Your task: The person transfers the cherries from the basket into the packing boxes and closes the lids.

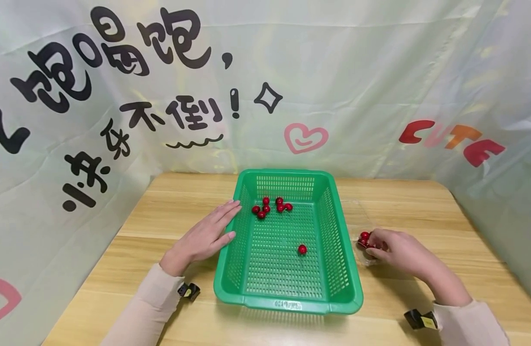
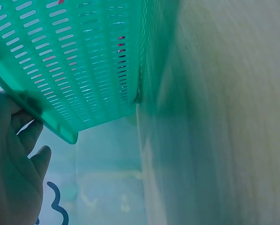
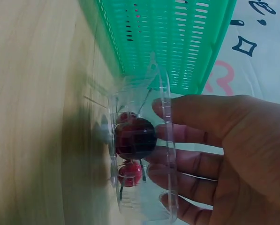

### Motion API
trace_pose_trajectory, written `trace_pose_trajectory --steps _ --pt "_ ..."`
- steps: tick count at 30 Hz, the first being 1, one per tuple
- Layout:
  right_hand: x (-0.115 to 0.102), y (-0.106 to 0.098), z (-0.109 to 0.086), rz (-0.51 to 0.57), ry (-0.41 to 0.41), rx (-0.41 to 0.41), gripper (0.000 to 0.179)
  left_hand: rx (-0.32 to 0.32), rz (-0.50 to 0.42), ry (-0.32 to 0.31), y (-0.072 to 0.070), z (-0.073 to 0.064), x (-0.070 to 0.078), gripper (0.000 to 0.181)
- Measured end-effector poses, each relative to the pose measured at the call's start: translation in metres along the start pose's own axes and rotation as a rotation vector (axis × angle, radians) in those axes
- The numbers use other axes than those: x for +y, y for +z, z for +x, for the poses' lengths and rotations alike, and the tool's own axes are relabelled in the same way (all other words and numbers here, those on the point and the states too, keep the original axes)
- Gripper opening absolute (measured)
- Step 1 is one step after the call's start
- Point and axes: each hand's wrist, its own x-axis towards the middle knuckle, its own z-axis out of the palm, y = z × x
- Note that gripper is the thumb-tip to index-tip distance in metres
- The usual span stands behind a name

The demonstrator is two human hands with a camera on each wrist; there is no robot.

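Note:
My left hand (image 1: 206, 234) rests on the left rim of a green plastic basket (image 1: 287, 307), its fingers fairly straight. Inside the basket, several red cherries (image 1: 261, 215) sit toward the far left, and a single cherry (image 1: 302, 249) lies nearer the right side. To the right of the basket, my right hand (image 1: 399, 250) reaches into a clear plastic box (image 3: 170, 187) of cherries (image 3: 129, 173) with stems. The right wrist view shows its fingertips over the box wall, close to a dark cherry (image 3: 144, 138), with thumb and fingers apart.
Everything stands on a wooden table (image 1: 183, 192). A pale printed curtain (image 1: 356, 96) with lettering and a pink heart hangs behind and at both sides. Black wrist cameras (image 1: 189, 291) sit at the sleeves.

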Motion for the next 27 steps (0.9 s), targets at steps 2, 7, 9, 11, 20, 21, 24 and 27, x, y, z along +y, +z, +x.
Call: trace_pose_trajectory --steps 2,7,9,11,20,21,24,27 --pt "0.000 0.000 -0.001 0.009 0.014 -0.019 0.011 -0.005 -0.003 -0.004 0.000 0.000 0.000 0.064" --pt "0.002 -0.003 -0.002 -0.001 0.016 -0.009 0.008 -0.015 -0.009 -0.015 0.000 0.000 0.000 0.064" --pt "0.002 -0.005 -0.001 -0.015 0.009 0.010 0.008 -0.014 -0.011 -0.016 0.000 0.000 0.000 0.063" --pt "0.001 -0.008 0.001 -0.024 0.000 0.020 0.008 -0.013 -0.011 -0.016 0.000 0.000 0.000 0.063" --pt "-0.012 -0.024 0.012 -0.077 -0.070 0.058 0.011 -0.017 -0.025 -0.016 0.000 0.001 0.000 0.063" --pt "-0.014 -0.026 0.014 -0.087 -0.080 0.066 0.012 -0.016 -0.026 -0.015 0.000 0.001 0.000 0.063" --pt "-0.021 -0.031 0.018 -0.102 -0.108 0.076 0.014 -0.011 -0.027 -0.010 0.000 0.001 0.000 0.063" --pt "-0.029 -0.034 0.024 -0.117 -0.154 0.085 0.015 -0.005 -0.023 -0.004 0.000 0.001 0.000 0.063"
